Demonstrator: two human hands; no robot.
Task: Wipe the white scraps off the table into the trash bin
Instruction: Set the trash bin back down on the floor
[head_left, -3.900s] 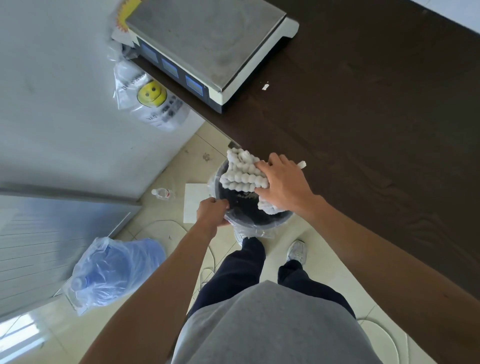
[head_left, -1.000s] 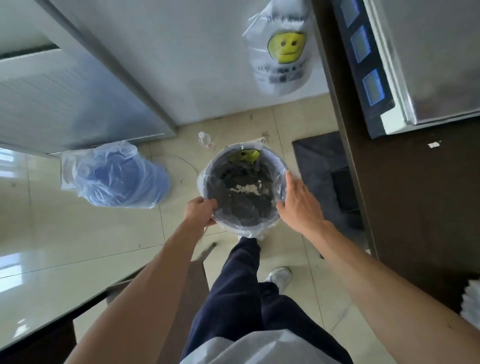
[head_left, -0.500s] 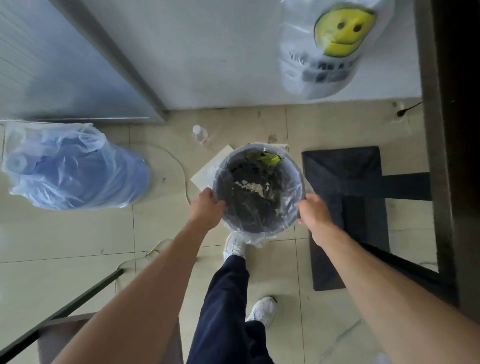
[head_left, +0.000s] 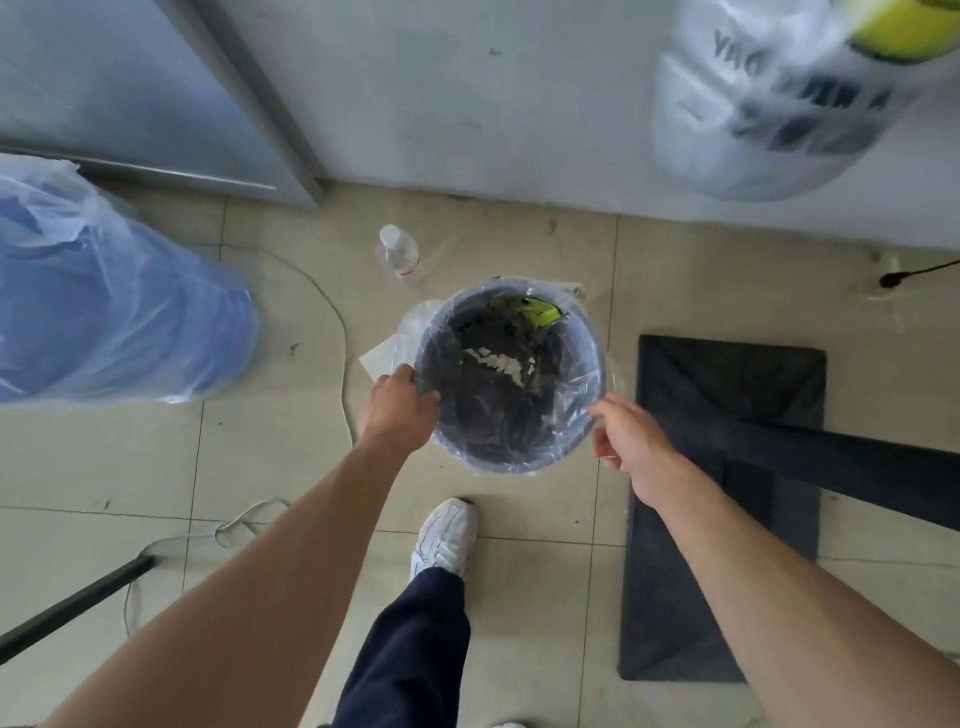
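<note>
The round grey trash bin (head_left: 582, 338), lined with a clear plastic bag, is low over the tiled floor in front of me. White scraps (head_left: 498, 364) lie on the dark contents inside it, and a yellow-green wrapper (head_left: 540, 312) sits at its far edge. My left hand (head_left: 397, 410) grips the rim on the left, fingers hooked over it. On the right side, my right hand (head_left: 631, 436) holds the liner-covered rim between thumb and curled fingers. The tabletop and the white cloth are out of view.
A dark mat (head_left: 727, 395) and a black table bar (head_left: 841, 467) lie right of the bin. A small bottle (head_left: 397, 252) stands behind it, with a white cable (head_left: 340, 358) and a blue-bagged water jug (head_left: 104, 312) to the left. My white shoe (head_left: 447, 535) is below the bin.
The right hand left the white cloth and took hold of the bin's right rim. Both hands carried the bin away from the table edge and down toward the floor.
</note>
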